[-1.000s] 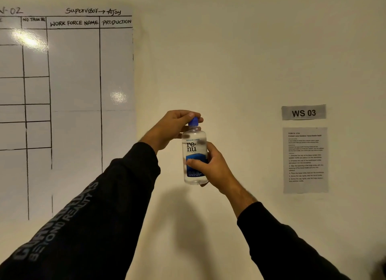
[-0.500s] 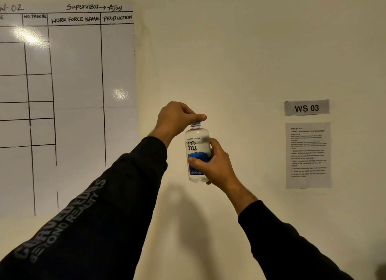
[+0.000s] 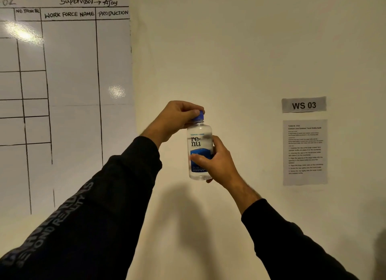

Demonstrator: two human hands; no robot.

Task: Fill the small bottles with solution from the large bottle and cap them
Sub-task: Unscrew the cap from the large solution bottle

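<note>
Against wall (image 3: 240,50), upright large bottle (image 3: 199,142), blue cap (image 3: 199,116) topmost.

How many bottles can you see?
1. A clear renu solution bottle with a blue cap, held up before the wall: right hand around its body, left hand on the cap. Other bottles may be out of view.

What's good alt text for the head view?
A person in black sleeves holds a clear renu bottle upright in front of a cream wall, the right hand around its body and the left hand gripping its blue cap. A hand-ruled whiteboard hangs at left; a "WS 03" sign and an instruction sheet at right.
</note>
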